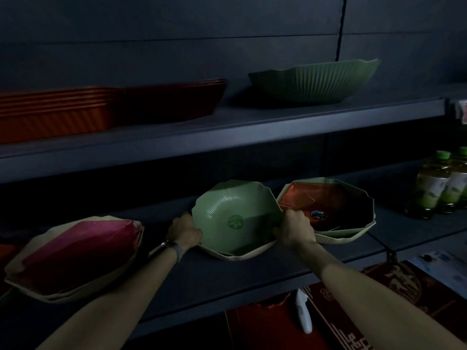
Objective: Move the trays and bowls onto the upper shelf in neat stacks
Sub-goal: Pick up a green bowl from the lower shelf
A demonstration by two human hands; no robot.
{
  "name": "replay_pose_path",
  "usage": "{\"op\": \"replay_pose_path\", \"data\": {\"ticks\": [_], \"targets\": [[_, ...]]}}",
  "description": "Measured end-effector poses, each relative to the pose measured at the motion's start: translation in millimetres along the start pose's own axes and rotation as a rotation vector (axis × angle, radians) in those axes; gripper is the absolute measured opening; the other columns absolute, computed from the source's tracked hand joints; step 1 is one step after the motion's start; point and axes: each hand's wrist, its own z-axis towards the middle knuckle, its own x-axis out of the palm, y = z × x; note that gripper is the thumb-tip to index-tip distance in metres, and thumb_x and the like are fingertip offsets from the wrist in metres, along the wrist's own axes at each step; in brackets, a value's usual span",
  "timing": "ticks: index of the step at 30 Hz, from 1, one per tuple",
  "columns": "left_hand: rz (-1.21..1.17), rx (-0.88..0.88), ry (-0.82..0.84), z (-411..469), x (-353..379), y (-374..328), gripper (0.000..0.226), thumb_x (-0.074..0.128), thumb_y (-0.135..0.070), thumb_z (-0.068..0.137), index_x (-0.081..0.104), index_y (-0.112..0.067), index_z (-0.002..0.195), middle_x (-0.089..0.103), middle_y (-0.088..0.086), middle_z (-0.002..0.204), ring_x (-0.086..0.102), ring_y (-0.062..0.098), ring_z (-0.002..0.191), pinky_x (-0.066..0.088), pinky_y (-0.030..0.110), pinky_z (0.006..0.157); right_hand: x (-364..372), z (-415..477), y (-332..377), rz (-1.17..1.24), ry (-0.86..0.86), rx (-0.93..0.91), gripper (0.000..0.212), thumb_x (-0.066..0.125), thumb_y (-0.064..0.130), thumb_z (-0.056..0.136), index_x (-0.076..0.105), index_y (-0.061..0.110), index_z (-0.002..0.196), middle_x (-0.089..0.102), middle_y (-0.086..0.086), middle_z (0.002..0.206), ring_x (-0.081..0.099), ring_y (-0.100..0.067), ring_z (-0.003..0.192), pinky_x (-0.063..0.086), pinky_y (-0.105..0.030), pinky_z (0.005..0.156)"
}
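A green ribbed bowl (236, 218) is tilted toward me above the lower shelf (214, 276), over a paler bowl beneath it. My left hand (184, 232) grips its left rim and my right hand (294, 227) grips its right rim. To its right sits a pale bowl with a red tray (326, 204) inside. At the lower left lies another pale bowl holding a pink tray (75, 253). On the upper shelf (227, 127) stand a stack of red trays (106, 107) on the left and one green bowl (316, 80) to their right.
Green-capped bottles (439, 188) stand at the right end of the lower shelf. Below the shelf are red patterned boxes (379, 306) and a white handle-like object (303, 314). The dark back panel closes the shelves behind.
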Motion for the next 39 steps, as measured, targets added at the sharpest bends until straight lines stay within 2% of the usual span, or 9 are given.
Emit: {"op": "replay_pose_path", "data": {"ticks": [4,11,15,22,27,30,32,34,39], "targets": [[0.007,0.050,0.012,0.4,-1.7,1.5,0.032,0.063,-0.012,0.079,0.057,-0.008,0.110,0.067,0.018,0.120,0.067,0.039,0.107,0.057,0.038,0.081,0.6,-0.6,1.1,0.034,-0.008,0.007,0.038,0.071,0.034,0.097,0.058,0.011,0.124,0.056,-0.015,0.127,0.059,-0.034,0.116,0.055,-0.045,0.094],[0.024,0.127,0.003,-4.8,-9.5,0.6,0.017,0.060,-0.010,0.085,0.052,-0.011,0.100,0.068,0.016,0.113,0.067,0.036,0.104,0.049,0.032,0.072,-3.6,-0.1,1.1,0.045,0.028,-0.021,0.031,0.071,0.035,0.097,0.057,0.014,0.115,0.056,-0.009,0.118,0.062,-0.028,0.104,0.059,-0.046,0.090],[0.037,0.184,-0.036,-9.8,-18.5,0.3,0.014,0.055,-0.012,0.092,0.052,-0.008,0.104,0.069,0.017,0.111,0.067,0.037,0.101,0.052,0.034,0.074,-6.9,-2.3,2.6,-0.028,0.042,-0.034,0.034,0.068,0.038,0.099,0.055,0.013,0.118,0.052,-0.007,0.114,0.059,-0.027,0.103,0.057,-0.046,0.092],[-0.057,0.249,-0.137,-29.3,-31.3,-9.4,0.014,0.049,-0.016,0.100,0.047,-0.007,0.109,0.066,0.015,0.099,0.070,0.034,0.085,0.061,0.045,0.072,-17.3,-8.1,8.4,-0.136,-0.031,0.016,0.033,0.063,0.047,0.099,0.056,0.017,0.111,0.053,-0.001,0.100,0.056,-0.021,0.088,0.043,-0.036,0.075],[-0.380,0.159,-0.077,-36.5,-37.2,-3.4,0.016,0.054,-0.017,0.096,0.050,-0.012,0.111,0.068,0.012,0.107,0.073,0.031,0.095,0.066,0.051,0.076,-31.9,-10.9,14.8,-0.008,-0.068,0.049,0.028,0.067,0.043,0.088,0.066,0.016,0.095,0.064,-0.004,0.095,0.061,-0.026,0.082,0.050,-0.037,0.071],[-0.600,0.088,-0.029,-56.1,-45.6,-6.7,0.014,0.051,-0.006,0.103,0.052,-0.010,0.116,0.066,0.014,0.113,0.072,0.031,0.101,0.067,0.047,0.070,-39.1,-17.4,9.5,0.153,-0.080,0.046,0.033,0.069,0.048,0.087,0.069,0.015,0.081,0.071,-0.004,0.084,0.068,-0.026,0.075,0.059,-0.041,0.071],[-0.686,0.074,-0.014,-64.4,-49.2,-3.9,0.017,0.049,-0.001,0.105,0.051,-0.011,0.118,0.067,0.016,0.114,0.072,0.032,0.100,0.067,0.043,0.066,-46.1,-25.4,5.5,0.250,-0.068,0.037,0.033,0.073,0.043,0.090,0.072,0.013,0.076,0.072,-0.003,0.075,0.068,-0.021,0.066,0.056,-0.034,0.062],[-0.725,0.080,-0.022,-74.5,-56.1,-2.1,0.018,0.048,0.000,0.105,0.050,-0.012,0.118,0.068,0.017,0.111,0.073,0.031,0.096,0.066,0.044,0.065,-53.8,-33.6,3.2,0.340,-0.037,0.024,0.025,0.073,0.030,0.093,0.074,0.011,0.078,0.073,-0.003,0.073,0.067,-0.017,0.063,0.054,-0.030,0.058],[-0.771,0.091,0.027,-94.1,-70.9,-0.3,0.020,0.051,0.001,0.104,0.057,-0.006,0.123,0.069,0.019,0.104,0.072,0.030,0.091,0.064,0.039,0.054,-71.3,-56.4,-6.3,0.611,0.068,0.056,0.015,0.062,0.014,0.101,0.068,0.001,0.098,0.076,-0.016,0.077,0.076,-0.028,0.062,0.060,-0.036,0.054]]}}
